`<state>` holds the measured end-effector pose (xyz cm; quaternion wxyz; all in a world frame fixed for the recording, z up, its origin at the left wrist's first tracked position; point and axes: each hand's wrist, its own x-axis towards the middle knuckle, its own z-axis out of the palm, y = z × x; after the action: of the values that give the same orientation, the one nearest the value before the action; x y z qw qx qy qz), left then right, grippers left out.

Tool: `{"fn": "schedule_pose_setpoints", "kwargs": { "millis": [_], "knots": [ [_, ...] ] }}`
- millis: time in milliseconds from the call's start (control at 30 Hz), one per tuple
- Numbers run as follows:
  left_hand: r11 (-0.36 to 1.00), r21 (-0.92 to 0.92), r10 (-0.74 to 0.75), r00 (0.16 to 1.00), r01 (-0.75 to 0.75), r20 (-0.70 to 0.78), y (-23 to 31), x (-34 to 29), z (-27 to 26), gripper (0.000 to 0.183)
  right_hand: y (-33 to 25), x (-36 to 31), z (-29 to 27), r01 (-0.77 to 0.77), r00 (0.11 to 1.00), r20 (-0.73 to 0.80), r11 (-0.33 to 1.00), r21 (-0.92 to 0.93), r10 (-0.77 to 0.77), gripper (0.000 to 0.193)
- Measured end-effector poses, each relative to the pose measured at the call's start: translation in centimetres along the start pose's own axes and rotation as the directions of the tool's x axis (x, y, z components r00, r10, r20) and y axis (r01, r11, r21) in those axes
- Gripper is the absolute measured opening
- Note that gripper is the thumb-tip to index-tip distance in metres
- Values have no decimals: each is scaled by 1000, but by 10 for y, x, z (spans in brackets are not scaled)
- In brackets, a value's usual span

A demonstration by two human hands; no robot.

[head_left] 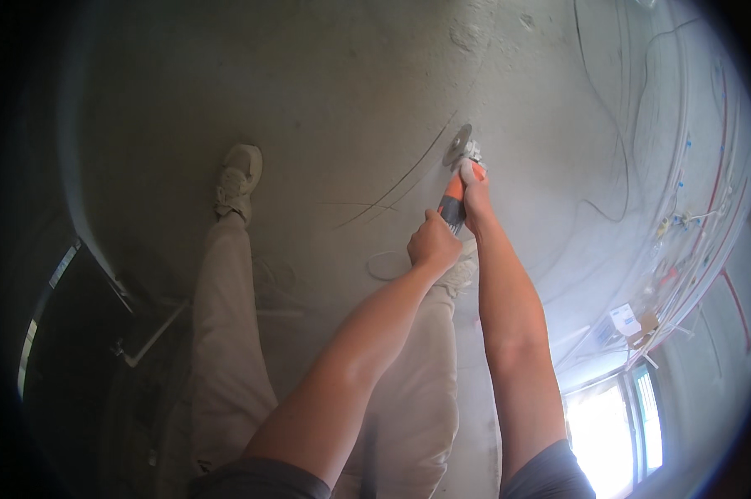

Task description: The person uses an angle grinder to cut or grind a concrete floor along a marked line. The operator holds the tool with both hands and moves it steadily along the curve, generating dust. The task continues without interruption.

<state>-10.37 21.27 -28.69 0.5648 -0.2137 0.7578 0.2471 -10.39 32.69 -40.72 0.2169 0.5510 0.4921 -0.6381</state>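
Note:
An angle grinder (453, 190) with an orange and dark grey body is held low over the dusty concrete floor (326, 100). My left hand (435, 243) is wrapped round its rear end. Farther forward, my right hand (475, 198) grips the orange front part close to the metal head. The round disc (457, 145) stands on edge at the tool's far end; whether it touches the floor I cannot tell. Dark thin lines (415, 169) run across the concrete to the left of the disc, some crossing each other.
My left shoe (238, 179) is planted at the left; my right shoe (459, 279) is partly hidden behind my left hand. A thin cable (617, 125) trails along the floor at the right. Beyond it lie pipes, a cardboard piece (642, 331) and litter, near a bright window (602, 437).

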Motion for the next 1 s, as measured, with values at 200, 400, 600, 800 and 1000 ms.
{"fn": "schedule_pose_setpoints", "kwargs": {
  "millis": [200,400,600,800,1000],
  "knots": [
    [999,-23,-41,999,41,14,4,3,2,44,-10,-3,-1,-13,1000,27,1000,-6,14,42],
    [999,-7,-35,999,36,34,7,1,-4,43,-15,-5,3,-20,1000,9,1000,-1,20,37],
    [999,-21,-26,999,26,19,11,1,-5,43,-18,-1,2,-6,1000,25,1000,-10,6,36],
    [998,-13,-58,998,59,37,14,3,-6,46,-22,0,3,-34,999,10,999,-30,34,39],
    [997,-20,-69,997,70,33,14,2,-5,47,-17,1,2,-25,1000,3,999,24,25,42]
  ]
}}
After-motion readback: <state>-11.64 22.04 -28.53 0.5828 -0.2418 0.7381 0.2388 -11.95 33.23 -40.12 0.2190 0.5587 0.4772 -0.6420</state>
